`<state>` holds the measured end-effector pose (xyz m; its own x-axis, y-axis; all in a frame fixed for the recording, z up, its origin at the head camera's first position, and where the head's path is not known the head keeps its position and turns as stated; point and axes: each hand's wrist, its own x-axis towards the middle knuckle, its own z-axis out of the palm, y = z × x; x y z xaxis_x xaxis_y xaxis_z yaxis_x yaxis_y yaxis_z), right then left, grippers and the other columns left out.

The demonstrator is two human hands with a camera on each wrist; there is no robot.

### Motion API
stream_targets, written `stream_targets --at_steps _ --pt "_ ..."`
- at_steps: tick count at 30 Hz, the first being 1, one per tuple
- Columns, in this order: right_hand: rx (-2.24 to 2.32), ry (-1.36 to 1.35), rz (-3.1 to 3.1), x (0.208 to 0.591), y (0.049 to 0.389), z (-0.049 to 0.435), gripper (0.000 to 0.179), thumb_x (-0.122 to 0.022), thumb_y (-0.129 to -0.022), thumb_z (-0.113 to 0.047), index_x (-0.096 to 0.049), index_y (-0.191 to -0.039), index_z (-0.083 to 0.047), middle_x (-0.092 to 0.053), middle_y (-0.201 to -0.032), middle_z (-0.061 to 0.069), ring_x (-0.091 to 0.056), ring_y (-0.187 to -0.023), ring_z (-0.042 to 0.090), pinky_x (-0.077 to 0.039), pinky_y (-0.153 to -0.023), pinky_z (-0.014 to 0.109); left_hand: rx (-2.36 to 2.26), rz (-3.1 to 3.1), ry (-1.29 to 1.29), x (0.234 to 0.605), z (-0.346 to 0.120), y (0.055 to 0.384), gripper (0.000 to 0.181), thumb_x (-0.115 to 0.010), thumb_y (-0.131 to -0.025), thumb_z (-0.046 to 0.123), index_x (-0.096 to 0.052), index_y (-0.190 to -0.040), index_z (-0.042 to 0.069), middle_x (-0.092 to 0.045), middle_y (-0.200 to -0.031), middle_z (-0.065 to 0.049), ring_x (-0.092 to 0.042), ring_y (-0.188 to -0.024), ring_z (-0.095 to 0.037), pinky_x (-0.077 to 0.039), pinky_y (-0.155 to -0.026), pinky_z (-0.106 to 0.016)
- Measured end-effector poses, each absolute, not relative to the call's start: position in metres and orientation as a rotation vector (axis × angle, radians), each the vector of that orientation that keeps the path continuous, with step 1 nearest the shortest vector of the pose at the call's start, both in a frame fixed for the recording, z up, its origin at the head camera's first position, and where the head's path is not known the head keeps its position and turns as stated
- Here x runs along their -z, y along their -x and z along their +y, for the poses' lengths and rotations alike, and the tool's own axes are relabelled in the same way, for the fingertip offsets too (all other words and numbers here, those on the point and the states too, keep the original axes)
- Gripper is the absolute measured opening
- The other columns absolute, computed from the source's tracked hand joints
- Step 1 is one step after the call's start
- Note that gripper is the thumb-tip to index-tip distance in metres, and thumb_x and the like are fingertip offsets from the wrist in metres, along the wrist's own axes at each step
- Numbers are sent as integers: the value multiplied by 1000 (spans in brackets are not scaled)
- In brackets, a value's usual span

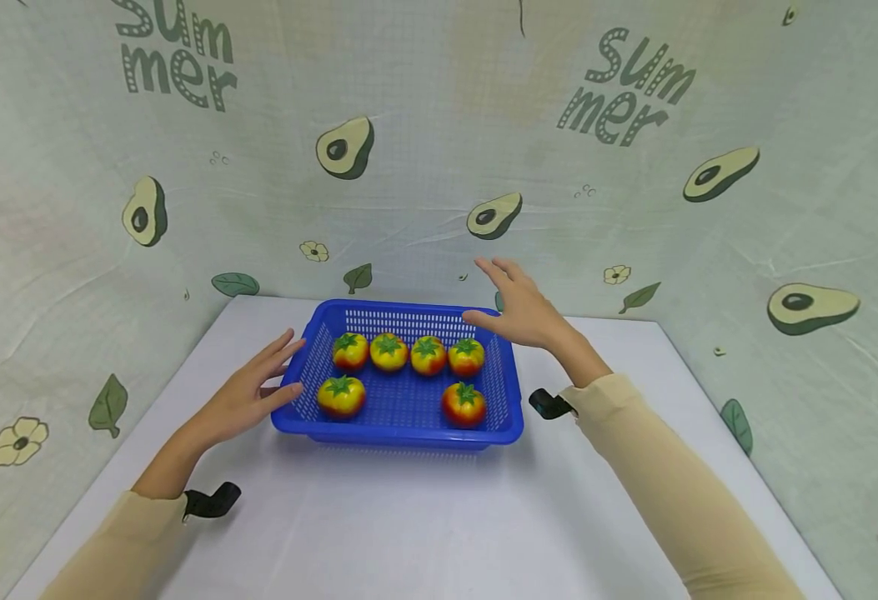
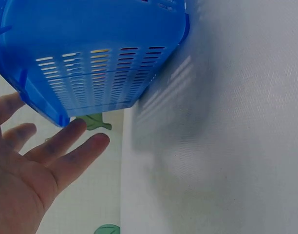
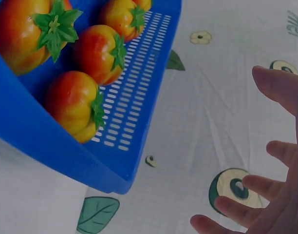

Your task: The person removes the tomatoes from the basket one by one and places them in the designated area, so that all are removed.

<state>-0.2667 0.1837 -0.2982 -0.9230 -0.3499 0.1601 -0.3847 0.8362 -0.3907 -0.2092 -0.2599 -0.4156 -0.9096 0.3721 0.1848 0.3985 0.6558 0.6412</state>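
Note:
A blue plastic basket with slotted walls stands on the white table. Inside it are several red-and-yellow tomatoes with green leafy tops: a back row, one tomato at front left and another tomato at front right. My left hand is at the basket's left end, fingers spread and fingertips right at the rim; the left wrist view shows this hand beside the slotted wall. Above the back right corner my right hand hovers with fingers extended, holding nothing. The right wrist view shows that hand apart from the basket.
A pale cloth printed with avocados, leaves and lettering hangs behind and along both sides of the table. Black wrist-worn pieces stick out at the left cuff and the right cuff.

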Motion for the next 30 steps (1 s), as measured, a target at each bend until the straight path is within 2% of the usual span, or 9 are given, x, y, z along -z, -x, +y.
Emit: stream_targets --at_steps 18,24,30 --pt "-742 -766 -2936 312 287 143 89 -75 -97 -44 -30 -169 -18 -28 -172 19 -32 -156 40 -35 -122 66 1225 -2801 719 425 -262 212 61 -67 -105 26 -46 -161 12 -22 -175 -19 -52 -138 -58 -54 -101 -66" --pt "-755 -786 -2932 318 291 135 87 -76 -97 -41 -31 -168 -20 -32 -170 15 -35 -155 38 -37 -122 62 1251 -2793 722 430 -264 215 55 -67 -105 27 -51 -156 11 -21 -176 -18 -55 -136 -54 -54 -102 -64" --pt "-750 -811 -2932 325 298 130 85 -76 -98 -40 -33 -168 -19 -34 -170 14 -38 -154 36 -38 -122 60 1302 -2792 737 434 -266 218 54 -67 -105 27 -51 -156 14 -18 -177 -15 -53 -139 -55 -52 -104 -65"
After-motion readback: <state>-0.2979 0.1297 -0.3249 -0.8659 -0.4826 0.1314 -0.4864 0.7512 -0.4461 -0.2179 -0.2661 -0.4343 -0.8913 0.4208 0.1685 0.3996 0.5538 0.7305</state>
